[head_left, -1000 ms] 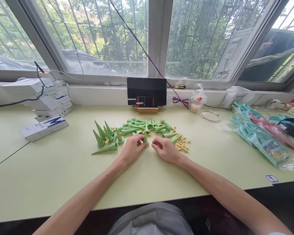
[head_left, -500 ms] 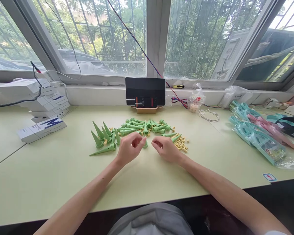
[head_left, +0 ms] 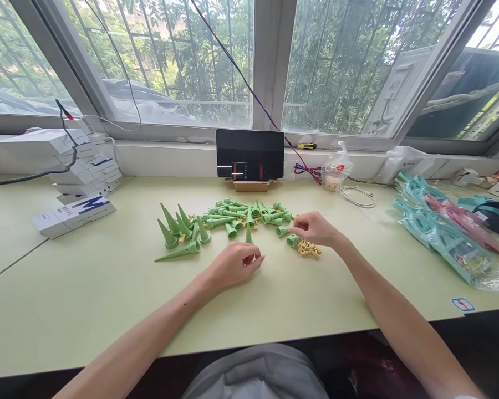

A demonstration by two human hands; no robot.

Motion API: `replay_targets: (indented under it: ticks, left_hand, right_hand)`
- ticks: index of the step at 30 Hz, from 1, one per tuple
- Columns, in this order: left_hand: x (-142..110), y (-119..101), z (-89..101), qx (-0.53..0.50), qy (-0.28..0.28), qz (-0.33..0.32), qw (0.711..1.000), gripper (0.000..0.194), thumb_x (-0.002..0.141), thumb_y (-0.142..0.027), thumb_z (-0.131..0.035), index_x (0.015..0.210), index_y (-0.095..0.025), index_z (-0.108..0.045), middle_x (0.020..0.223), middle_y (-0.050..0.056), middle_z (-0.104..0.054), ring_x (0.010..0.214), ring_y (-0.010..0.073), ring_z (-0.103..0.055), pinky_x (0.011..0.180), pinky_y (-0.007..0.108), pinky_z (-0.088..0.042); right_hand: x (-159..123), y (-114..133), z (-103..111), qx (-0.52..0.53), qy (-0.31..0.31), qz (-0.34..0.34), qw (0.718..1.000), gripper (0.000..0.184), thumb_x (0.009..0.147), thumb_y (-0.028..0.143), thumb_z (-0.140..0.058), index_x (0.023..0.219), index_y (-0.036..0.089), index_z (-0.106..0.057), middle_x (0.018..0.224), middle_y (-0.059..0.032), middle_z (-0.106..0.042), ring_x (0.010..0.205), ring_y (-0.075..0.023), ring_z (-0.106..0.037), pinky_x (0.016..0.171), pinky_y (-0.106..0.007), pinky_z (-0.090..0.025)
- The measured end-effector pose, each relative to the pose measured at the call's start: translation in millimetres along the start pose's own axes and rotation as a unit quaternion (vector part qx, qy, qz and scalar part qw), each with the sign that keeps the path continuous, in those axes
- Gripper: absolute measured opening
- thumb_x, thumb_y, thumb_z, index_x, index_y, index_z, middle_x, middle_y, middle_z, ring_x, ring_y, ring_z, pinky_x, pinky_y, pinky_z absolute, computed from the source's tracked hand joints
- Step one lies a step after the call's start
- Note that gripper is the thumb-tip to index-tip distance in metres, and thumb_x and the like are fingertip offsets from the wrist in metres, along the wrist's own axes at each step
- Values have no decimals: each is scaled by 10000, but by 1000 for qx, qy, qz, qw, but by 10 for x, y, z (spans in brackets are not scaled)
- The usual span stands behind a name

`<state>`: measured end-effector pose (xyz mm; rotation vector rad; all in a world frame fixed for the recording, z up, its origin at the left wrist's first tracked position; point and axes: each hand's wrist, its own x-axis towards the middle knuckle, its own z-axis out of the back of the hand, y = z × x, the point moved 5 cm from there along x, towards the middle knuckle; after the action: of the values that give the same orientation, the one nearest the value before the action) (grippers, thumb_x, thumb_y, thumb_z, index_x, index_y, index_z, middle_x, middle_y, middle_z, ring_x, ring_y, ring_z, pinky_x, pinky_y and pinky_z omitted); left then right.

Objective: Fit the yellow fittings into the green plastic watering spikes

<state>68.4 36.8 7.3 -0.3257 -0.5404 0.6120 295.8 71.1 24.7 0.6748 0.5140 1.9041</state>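
Just beyond the left hand (head_left: 238, 262), a green plastic spike (head_left: 248, 235) stands upright, base hidden. Both hands have fingertips drawn together; whether either grips anything, I cannot tell. Yellow pegs (head_left: 309, 249) lie just nearside of the right hand (head_left: 315, 228), loose green spikes (head_left: 220, 221) between and beyond the hands.

Two hands, centre: one left hand (head_left: 237, 263), one right hand (head_left: 315, 228). Green cones (head_left: 179, 252), centre: over dozen, heap too tangled for exact count. Yellow pegs (head_left: 309, 250): many, overlapping. Upper centre: one tablet (head_left: 249, 146), one phone (head_left: 253, 172), one yellow cutter (head_left: 306, 146).
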Motion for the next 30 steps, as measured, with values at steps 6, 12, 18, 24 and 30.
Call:
replay_targets:
  ticks: [6,12,18,24,30]
  left_hand:
    - [0,-7,-14,4,5,1,1000,296,908,-247,-519,626,-160,-538,555,-31,-468,514,84,-376,554,237,-304]
    - [9,-18,-8,8,8,8,1000,293,903,-242,-518,621,-163,-529,552,-31,-463,510,87,-370,552,239,-307]
    - [13,-16,2,12,11,11,1000,304,902,-244,-518,608,-167,-505,544,-34,-448,505,88,-357,551,241,-303]
    - [10,-17,2,15,4,2,1000,296,903,-237,-521,615,-169,-525,550,-31,-468,507,91,-369,550,244,-305]
    - [14,-21,4,18,2,-2,1000,304,905,-234,-518,608,-171,-521,546,-30,-465,505,94,-367,548,245,-310]
  right_hand:
    - [-33,-35,50,-15,60,-22,998,430,835,390,-553,516,185,-352,529,50,-269,504,-76,-229,482,-248,-185]
    - [-34,-130,37,-50,72,-48,995,463,870,408,-489,495,188,-328,526,43,-248,500,-82,-186,489,-265,-165]
    - [1,-175,78,-110,24,-23,993,394,882,367,-480,537,177,-489,533,29,-328,529,-108,-272,516,-267,-233]
    - [-11,-178,71,-109,43,-34,993,259,832,285,-520,808,151,-740,548,23,-473,533,-104,-390,559,-245,-315]
    - [-28,-158,62,-88,52,-44,994,283,792,240,-509,907,153,-753,523,46,-442,510,-100,-383,553,-237,-308]
